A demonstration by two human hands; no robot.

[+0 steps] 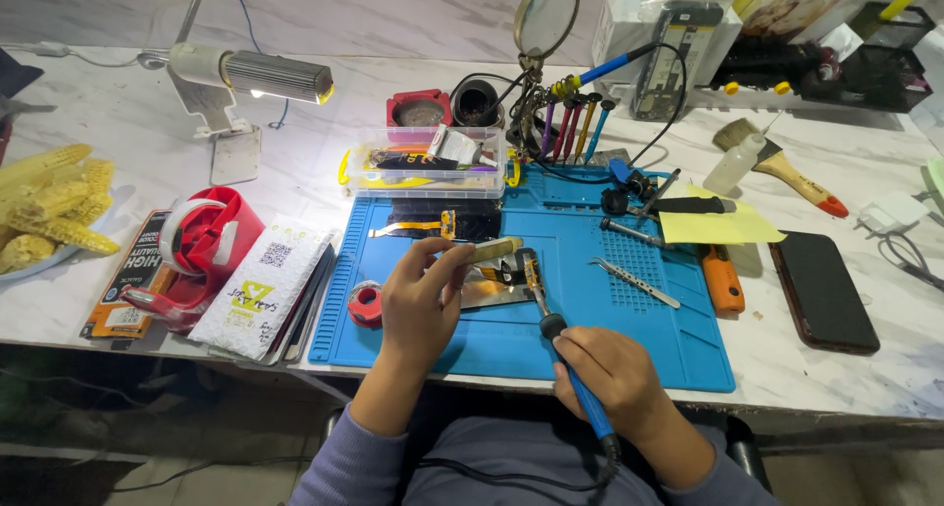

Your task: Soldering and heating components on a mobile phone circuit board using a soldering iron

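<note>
A blue-handled soldering iron (pixel 551 334) with a black collar and metal tip lies in the right hand (pixel 610 378), whose grip is clamped around the handle; its tip points away from the person toward a small shiny metal-backed part (pixel 492 292) on the blue silicone work mat (pixel 610 344). The left hand (pixel 418 304) has its grip pinched shut on a thin pale yellowish stick (pixel 487 251), held just above that part. Both hands sit over the near half of the mat, which lies on the white marbled surface (pixel 865 378). Near the left hand's wrist a small red tape roll (pixel 365 304) rests on the mat. To the right lie metal tweezers (pixel 634 281), an orange-handled tool (pixel 723 280) and, off the mat, a dark phone (pixel 824 292). To the left stand a red tape dispenser (pixel 202 250) and a white printed packet (pixel 264 285). Farther back are a clear plastic box of parts (pixel 428 162), a yellow paper sheet (pixel 718 226), a row of coloured screwdrivers (pixel 575 122), a round magnifying glass (pixel 547 14) and a lit lamp (pixel 251 73).
</note>
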